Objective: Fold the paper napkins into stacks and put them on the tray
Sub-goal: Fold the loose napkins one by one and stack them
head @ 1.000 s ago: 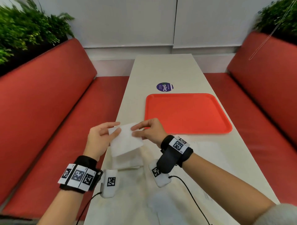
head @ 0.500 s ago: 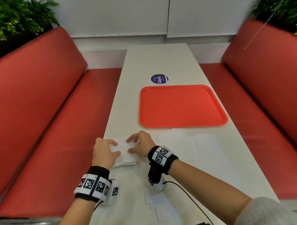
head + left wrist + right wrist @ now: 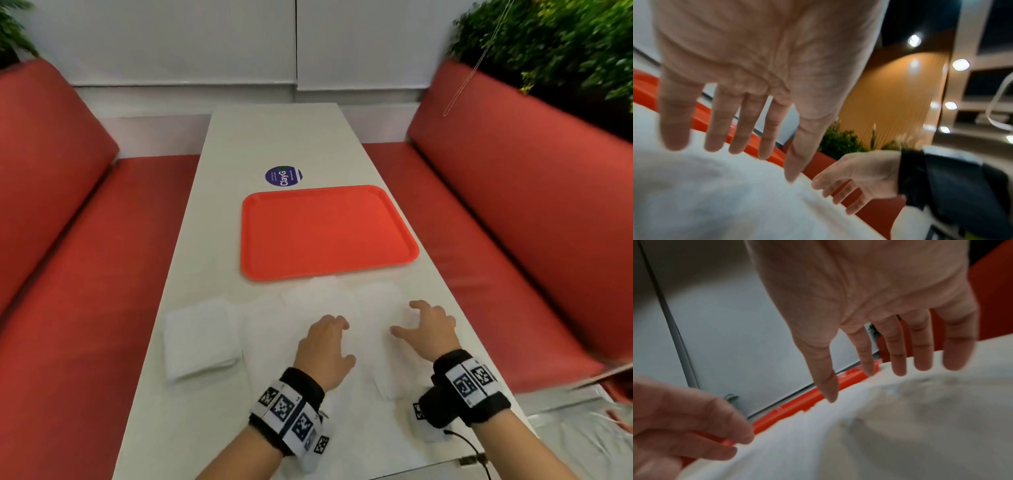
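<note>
Fingers of our left hand (image 3: 323, 349) and right hand (image 3: 428, 327) spread wide, holding nothing. One folded stack (image 3: 200, 337) sits at nine o'clock; loose napkins (image 3: 318, 299) wait; tray (image 3: 260, 274) at twelve is bare.

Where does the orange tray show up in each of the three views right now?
Head: the orange tray lies mid-table, beyond both hands.
Left wrist: an orange strip behind the left fingers, left of centre.
Right wrist: an orange rim running diagonally, lower centre.
Shared landmark: the white napkins just before its near edge.
</note>
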`<state>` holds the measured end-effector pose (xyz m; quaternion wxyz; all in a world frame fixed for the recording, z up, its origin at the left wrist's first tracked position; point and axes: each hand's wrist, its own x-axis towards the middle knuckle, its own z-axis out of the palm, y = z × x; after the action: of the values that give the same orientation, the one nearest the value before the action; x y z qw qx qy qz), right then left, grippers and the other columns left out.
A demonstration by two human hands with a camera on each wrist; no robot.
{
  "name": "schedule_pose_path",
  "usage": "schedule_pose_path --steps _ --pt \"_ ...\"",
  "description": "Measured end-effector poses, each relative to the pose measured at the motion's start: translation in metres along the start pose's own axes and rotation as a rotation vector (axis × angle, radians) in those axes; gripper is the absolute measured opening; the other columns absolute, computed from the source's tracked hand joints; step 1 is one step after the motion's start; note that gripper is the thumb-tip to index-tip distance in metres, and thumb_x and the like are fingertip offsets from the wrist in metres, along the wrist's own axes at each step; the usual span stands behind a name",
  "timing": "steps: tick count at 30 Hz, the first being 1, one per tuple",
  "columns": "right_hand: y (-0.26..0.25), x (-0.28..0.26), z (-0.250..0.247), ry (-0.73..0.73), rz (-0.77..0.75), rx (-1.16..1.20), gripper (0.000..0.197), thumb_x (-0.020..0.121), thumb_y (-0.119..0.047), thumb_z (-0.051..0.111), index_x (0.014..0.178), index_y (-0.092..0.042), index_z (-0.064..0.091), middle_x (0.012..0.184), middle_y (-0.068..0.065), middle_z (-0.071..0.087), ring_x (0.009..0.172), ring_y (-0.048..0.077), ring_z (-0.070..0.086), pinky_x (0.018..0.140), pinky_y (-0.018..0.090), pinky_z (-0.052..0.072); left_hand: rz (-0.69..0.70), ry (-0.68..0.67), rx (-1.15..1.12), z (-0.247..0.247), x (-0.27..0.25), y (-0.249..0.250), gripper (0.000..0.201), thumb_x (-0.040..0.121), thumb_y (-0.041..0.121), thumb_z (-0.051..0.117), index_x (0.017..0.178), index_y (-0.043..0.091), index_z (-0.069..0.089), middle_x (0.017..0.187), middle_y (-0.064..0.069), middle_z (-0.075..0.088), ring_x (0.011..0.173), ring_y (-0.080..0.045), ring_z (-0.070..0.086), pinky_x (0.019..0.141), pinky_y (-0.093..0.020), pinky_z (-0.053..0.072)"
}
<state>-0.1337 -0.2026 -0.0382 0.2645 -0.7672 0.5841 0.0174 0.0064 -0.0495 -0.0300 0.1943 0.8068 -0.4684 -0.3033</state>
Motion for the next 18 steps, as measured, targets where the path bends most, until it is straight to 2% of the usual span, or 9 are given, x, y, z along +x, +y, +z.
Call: schedule_pose_path --steps 2,4,7,9,12,15,18 --pt "0.009 -0.007 0.003 -0.005 0.027 -0.057 0.085 0.076 -0.05 0.075 0.145 -0.021 0.033 0.14 0.01 0.04 0.13 0.033 0.035 0.1 0.047 0.04 -0.035 -0.076 0.141 0.014 0.003 0.005 0.06 0.092 0.025 0.059 0.146 0.025 0.033 0.158 -0.003 0.019 0.146 -0.024 0.015 0.113 -0.045 0.028" --pt "0.014 -0.01 0.008 0.012 0.002 0.021 0.092 0.074 -0.044 0.08 0.146 -0.019 0.029 0.138 0.011 0.04 0.127 0.033 0.041 0.099 0.044 0.042 -0.051 -0.085 0.212 0.023 0.004 0.009 0.064 0.092 0.023 0.06 0.148 0.029 0.029 0.16 -0.003 0.011 0.148 -0.027 0.005 0.113 -0.051 0.026" --pt "0.015 -0.008 0.012 0.035 -0.018 0.164 0.094 0.071 -0.034 0.084 0.146 -0.016 0.031 0.135 0.011 0.05 0.123 0.029 0.051 0.099 0.039 0.045 -0.052 -0.045 0.226 0.026 0.004 0.01 0.065 0.091 0.026 0.064 0.146 0.032 0.032 0.159 -0.002 0.013 0.148 -0.026 0.007 0.111 -0.05 0.03" --pt "0.014 -0.007 0.011 0.073 -0.017 0.105 0.092 0.069 -0.038 0.085 0.144 -0.019 0.035 0.131 0.006 0.057 0.121 0.026 0.054 0.097 0.039 0.046 -0.058 -0.033 0.216 0.025 0.004 0.01 0.065 0.089 0.027 0.066 0.145 0.033 0.034 0.158 0.0 0.016 0.147 -0.024 0.009 0.109 -0.048 0.031" --pt "0.008 -0.012 0.006 0.146 -0.022 -0.093 0.085 0.067 -0.049 0.081 0.138 -0.023 0.044 0.13 -0.001 0.059 0.122 0.022 0.053 0.098 0.039 0.039 -0.071 -0.022 0.194 0.025 0.004 0.011 0.066 0.087 0.026 0.069 0.144 0.033 0.037 0.157 0.001 0.019 0.147 -0.023 0.011 0.108 -0.047 0.031" --pt "0.005 -0.017 0.003 0.178 -0.046 -0.169 0.074 0.067 -0.055 0.078 0.129 -0.026 0.048 0.123 -0.004 0.059 0.115 0.021 0.053 0.094 0.039 0.036 -0.076 -0.008 0.187 0.024 0.004 0.013 0.065 0.086 0.025 0.07 0.143 0.032 0.04 0.155 0.001 0.023 0.145 -0.022 0.015 0.107 -0.047 0.031" --pt "0.008 -0.023 0.001 0.222 -0.103 -0.203 0.052 0.077 -0.054 0.07 0.118 -0.026 0.054 0.115 -0.005 0.059 0.106 0.021 0.056 0.089 0.038 0.038 -0.086 -0.016 0.172 0.023 0.004 0.015 0.066 0.085 0.023 0.07 0.143 0.031 0.04 0.155 0.001 0.023 0.145 -0.022 0.014 0.108 -0.047 0.03"
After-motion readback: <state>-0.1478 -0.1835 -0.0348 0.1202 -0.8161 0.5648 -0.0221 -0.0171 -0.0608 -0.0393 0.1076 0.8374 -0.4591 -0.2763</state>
